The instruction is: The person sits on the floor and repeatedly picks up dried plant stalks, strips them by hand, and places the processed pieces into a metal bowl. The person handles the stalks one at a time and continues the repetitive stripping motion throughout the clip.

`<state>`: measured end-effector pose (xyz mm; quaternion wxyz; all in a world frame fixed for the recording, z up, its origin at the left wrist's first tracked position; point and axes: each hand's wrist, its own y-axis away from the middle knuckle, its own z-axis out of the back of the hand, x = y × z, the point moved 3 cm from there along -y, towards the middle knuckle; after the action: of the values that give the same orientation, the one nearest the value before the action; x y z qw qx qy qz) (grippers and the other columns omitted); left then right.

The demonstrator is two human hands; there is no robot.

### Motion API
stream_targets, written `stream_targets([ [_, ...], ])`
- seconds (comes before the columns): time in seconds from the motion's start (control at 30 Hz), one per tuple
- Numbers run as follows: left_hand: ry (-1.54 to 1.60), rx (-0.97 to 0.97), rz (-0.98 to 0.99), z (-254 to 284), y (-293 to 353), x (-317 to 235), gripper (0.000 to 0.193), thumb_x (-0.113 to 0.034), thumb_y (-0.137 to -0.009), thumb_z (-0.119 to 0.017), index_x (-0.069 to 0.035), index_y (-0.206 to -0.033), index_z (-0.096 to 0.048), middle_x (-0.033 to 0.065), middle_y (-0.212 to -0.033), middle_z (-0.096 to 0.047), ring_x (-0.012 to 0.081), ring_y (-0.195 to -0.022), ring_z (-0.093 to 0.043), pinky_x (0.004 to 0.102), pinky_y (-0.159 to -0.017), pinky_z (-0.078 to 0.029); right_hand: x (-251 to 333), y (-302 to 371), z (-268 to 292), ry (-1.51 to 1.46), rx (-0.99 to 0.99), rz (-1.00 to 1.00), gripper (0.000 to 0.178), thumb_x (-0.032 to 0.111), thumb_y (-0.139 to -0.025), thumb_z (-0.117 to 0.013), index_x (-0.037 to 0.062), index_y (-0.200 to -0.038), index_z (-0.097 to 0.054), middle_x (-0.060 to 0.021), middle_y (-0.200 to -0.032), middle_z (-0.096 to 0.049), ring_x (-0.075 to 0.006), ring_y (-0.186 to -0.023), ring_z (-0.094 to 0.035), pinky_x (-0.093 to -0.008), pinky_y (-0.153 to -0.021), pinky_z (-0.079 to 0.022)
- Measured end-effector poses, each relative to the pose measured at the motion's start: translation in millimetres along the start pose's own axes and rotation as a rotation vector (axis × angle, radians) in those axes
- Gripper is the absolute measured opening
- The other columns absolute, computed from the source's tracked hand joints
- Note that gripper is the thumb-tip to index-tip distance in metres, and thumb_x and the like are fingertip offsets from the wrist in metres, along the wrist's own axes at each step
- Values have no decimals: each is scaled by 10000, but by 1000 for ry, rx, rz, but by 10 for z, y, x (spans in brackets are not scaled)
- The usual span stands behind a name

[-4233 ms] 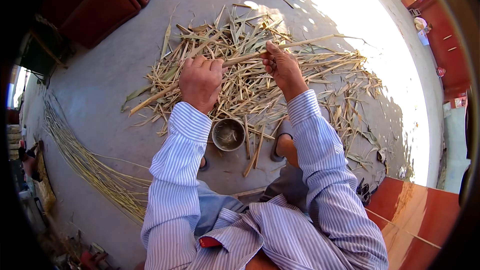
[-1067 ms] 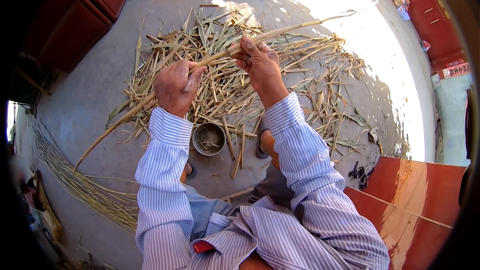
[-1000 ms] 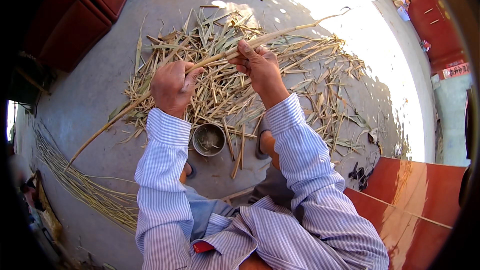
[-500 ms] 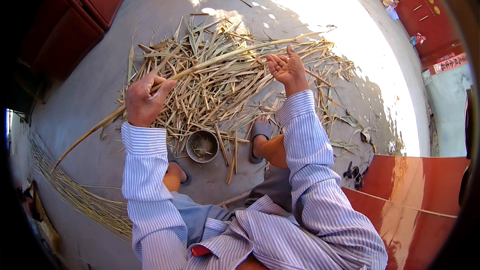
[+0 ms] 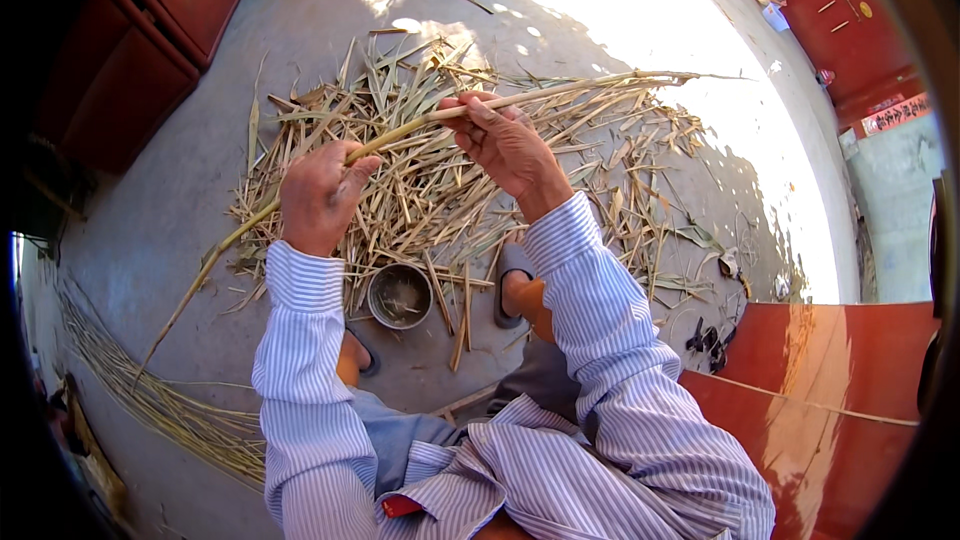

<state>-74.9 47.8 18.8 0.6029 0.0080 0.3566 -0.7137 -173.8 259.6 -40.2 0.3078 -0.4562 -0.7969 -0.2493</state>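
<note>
I see the left hand (image 5: pixel 320 197) gripping the stalk (image 5: pixel 403 130); to its right, the right hand (image 5: pixel 505 148) pinches it, scraps (image 5: pixel 420 195) below. Light fingers should prevent snapping.

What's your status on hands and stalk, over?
Left hand gripping the long stalk; right hand pinching it farther along. Stalk slanting above the pile of dry strips. Round bowl beside the pile, apart from both hands.

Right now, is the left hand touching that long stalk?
Touching. In the head view, the left hand is closed around the long stalk, which sticks out on both sides of the fist.
</note>
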Motion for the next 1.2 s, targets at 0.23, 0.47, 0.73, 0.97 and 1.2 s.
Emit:
stream_targets([
  [0.23,101,-113,50,-280,-22,-150,203,-232,-815,-730,-53,-824,-636,95,-701,-634,267,-608,-600,375,-516,-449,-42,31,-164,74,-123,78,202,229,-943,-619,56,-1045,-604,-57,-946,-696,-85,-794,-658,-184,-640,-544],
  [0.47,-33,-149,-154,-157,33,-83,202,-199,-784,-758,-51,-792,-621,93,-700,-633,273,-603,-596,364,-533,-465,-112,21,-98,111,-272,43,185,226,-924,-650,44,-931,-618,-43,-848,-685,-103,-724,-653,-196,-576,-529],
  [0.73,189,125,388,618,365,936,189,-183,-850,-724,-22,-821,-630,79,-691,-659,149,-593,-605,309,-534,-445,451,-120,773,-102,-424,156,194,238,-921,-645,48,-926,-607,-72,-923,-691,-114,-724,-632,-206,-602,-560],
  [0.97,60,68,-6,33,64,64,150,-150,-834,-709,-15,-821,-645,99,-705,-618,206,-607,-585,317,-560,-438,-121,-64,187,-91,-284,13,195,271,-945,-604,76,-953,-601,-79,-962,-690,-133,-769,-648,-223,-623,-569],
  [1.2,244,275,277,180,195,363,168,-196,-822,-702,-33,-823,-661,102,-721,-632,229,-634,-611,342,-576,-454,414,-213,918,-153,-472,181,278,276,-945,-603,27,-1066,-584,-107,-1048,-675,-201,-954,-664,-269,-711,-577],
])
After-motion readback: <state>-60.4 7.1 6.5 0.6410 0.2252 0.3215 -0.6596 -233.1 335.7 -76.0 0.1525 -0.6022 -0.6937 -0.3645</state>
